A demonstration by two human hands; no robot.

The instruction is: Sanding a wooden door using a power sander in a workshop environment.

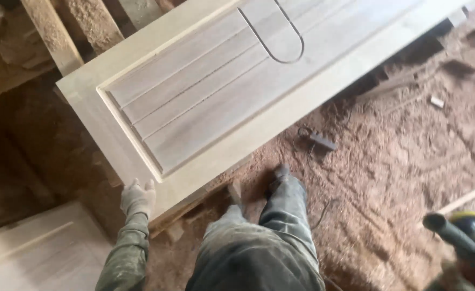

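Observation:
A large pale wooden door [221,91] with grooved panels and a routed arch lies tilted across the upper view, resting on low supports. My gloved left hand [137,198] grips its near corner edge, fingers over the rim. At the bottom right corner, my right hand [466,269] is blurred and mostly hidden. It holds a yellow and dark power tool [455,227] above the sawdust floor, away from the door.
My legs [280,215] stand on thick sawdust beside the door. A power strip with cable [322,141] lies on the floor ahead. A thin wood strip [461,200] lies right. Another pale panel [38,248] sits bottom left, and rough beams [59,32] stand top left.

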